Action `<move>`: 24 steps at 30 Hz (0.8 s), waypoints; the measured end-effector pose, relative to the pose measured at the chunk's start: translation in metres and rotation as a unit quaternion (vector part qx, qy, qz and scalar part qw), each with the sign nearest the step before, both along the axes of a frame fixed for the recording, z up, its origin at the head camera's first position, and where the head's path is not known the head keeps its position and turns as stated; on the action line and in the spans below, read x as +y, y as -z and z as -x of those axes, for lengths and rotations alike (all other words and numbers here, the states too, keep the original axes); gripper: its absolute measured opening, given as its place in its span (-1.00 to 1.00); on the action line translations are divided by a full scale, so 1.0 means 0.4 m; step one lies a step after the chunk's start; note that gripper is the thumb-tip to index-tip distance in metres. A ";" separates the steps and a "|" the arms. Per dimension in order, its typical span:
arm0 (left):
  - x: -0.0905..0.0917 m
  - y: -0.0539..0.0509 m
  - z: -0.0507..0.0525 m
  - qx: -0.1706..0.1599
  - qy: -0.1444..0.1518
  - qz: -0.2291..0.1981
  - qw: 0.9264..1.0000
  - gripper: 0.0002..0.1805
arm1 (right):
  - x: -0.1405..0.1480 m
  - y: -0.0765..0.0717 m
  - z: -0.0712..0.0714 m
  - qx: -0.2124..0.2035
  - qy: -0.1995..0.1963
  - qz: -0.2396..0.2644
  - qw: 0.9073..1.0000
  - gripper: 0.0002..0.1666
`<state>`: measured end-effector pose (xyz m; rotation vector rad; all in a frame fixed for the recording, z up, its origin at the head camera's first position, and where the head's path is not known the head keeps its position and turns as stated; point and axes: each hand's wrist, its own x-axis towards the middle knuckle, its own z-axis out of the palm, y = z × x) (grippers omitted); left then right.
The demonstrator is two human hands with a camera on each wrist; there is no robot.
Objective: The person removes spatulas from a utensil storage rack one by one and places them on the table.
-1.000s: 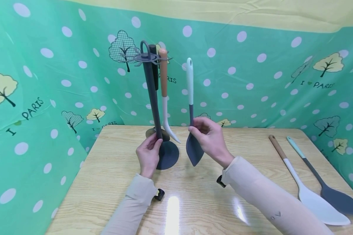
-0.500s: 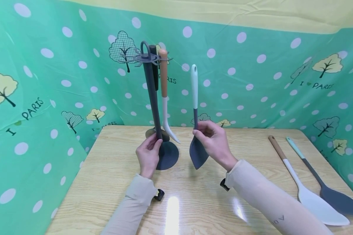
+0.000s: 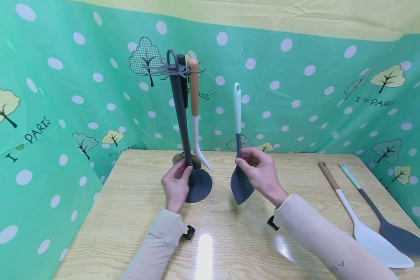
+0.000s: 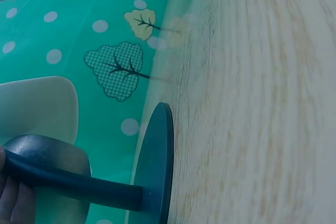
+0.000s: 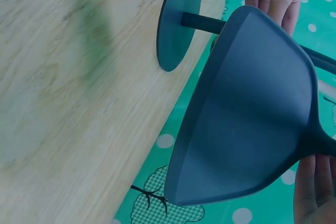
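My left hand (image 3: 176, 184) grips the lower post of a dark utensil stand (image 3: 180, 112), just above its round base (image 3: 202, 186). Between thumb and fingers of my right hand (image 3: 261, 171) is the neck of a spatula (image 3: 242, 186), dark-bladed with a mint handle. It hangs upright above the table, handle up, right of the stand and apart from it. On the stand's hook ring hang a white utensil with a wooden-coloured handle (image 3: 194, 89) and, behind the post, a black-handled one (image 3: 183, 83). In the right wrist view the spatula's blade (image 5: 247, 108) hides part of the post.
At the table's right side lie a white spatula (image 3: 374, 241) with a brown handle and a dark spatula (image 3: 402, 237) with a mint handle. A green dotted curtain (image 3: 294, 85) closes off the back and sides of the wooden table (image 3: 133, 217).
My right hand has moved right and downward with the spatula, widening the gap to the stand. The left hand keeps its place on the post.
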<state>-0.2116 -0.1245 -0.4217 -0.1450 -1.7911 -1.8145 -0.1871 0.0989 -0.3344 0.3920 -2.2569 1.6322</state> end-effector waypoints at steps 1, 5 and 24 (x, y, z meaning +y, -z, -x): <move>0.000 0.001 0.000 0.000 0.000 0.000 1.000 -0.70 | 0.003 0.002 -0.001 0.000 0.002 -0.001 1.000 -0.82; -0.002 0.003 0.001 -0.001 0.003 0.000 1.000 -0.70 | 0.014 0.010 -0.003 -0.005 0.007 0.002 1.000 -0.81; 0.000 0.001 0.001 -0.006 0.007 -0.008 1.000 -0.69 | 0.120 0.098 0.010 -0.010 0.036 -0.019 0.999 -0.77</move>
